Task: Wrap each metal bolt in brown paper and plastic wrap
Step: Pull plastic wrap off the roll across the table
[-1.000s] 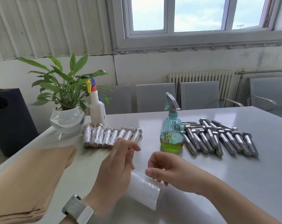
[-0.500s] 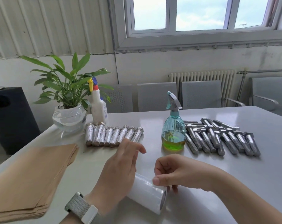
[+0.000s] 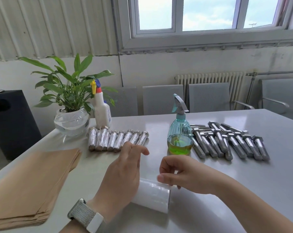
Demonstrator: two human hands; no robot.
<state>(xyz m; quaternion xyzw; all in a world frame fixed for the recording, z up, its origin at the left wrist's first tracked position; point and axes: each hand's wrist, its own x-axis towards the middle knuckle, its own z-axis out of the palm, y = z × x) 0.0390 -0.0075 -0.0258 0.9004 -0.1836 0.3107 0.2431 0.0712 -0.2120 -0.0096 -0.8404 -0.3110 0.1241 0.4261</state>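
Observation:
A white roll of plastic wrap [image 3: 152, 195] lies on the grey table [image 3: 260, 190] in front of me. My left hand [image 3: 123, 172] rests against the roll's left part with its fingers stretched forward. My right hand [image 3: 181, 175] has its fingers curled, and its thumb tip pinches at the roll's upper right edge. Several wrapped bolts [image 3: 117, 139] lie in a row beyond my left hand. Several bare metal bolts [image 3: 226, 142] lie in a group at the right. A stack of brown paper [image 3: 33, 182] sits at the left.
A teal spray bottle [image 3: 179, 137] with green liquid stands between the two groups of bolts. A white squeeze bottle [image 3: 102, 113] and a plant in a glass bowl [image 3: 71, 118] stand at the back left. Grey chairs [image 3: 162, 100] line the far side; a black bin [image 3: 7, 123] stands left.
My left hand's fingers have stretched out farther over the roll. The roll has shifted slightly right under both hands, and my right thumb stays at its edge.

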